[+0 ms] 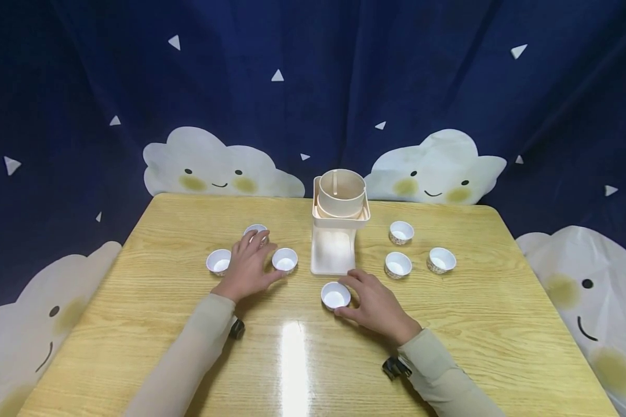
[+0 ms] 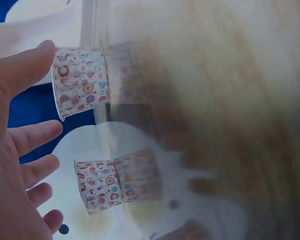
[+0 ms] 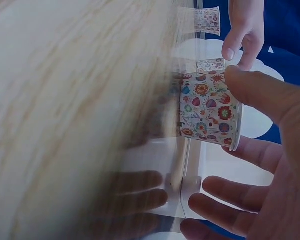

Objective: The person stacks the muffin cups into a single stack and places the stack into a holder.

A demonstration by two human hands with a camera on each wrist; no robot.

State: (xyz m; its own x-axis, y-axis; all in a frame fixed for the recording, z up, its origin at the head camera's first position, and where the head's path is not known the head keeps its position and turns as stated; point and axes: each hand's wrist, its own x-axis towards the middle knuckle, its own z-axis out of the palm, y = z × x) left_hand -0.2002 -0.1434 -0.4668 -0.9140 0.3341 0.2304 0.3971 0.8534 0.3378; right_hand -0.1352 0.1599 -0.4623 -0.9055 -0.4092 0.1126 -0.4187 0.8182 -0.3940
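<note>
Near the middle of the table, my right hand point(image 1: 377, 307) has its thumb and index finger on opposite sides of a small paper cup point(image 1: 336, 296), pinching it near the rim. In the right wrist view this floral-print cup point(image 3: 210, 110) is upright, the other fingers spread apart. My left hand point(image 1: 247, 266) reaches over the left group, relaxed fingers spread beside another paper cup point(image 1: 284, 260). In the left wrist view, its thumb overlaps the rim of that cup point(image 2: 82, 80), while the index fingertip lies just off the opposite side.
A cream plastic stand with a round open container point(image 1: 342, 194) on top is at the back centre. Two more cups are by the left hand, one left point(image 1: 218, 262), one partly hidden behind its fingers. Three cups point(image 1: 398, 264) stand at right. A dark blue curtain point(image 1: 323, 104) hangs behind.
</note>
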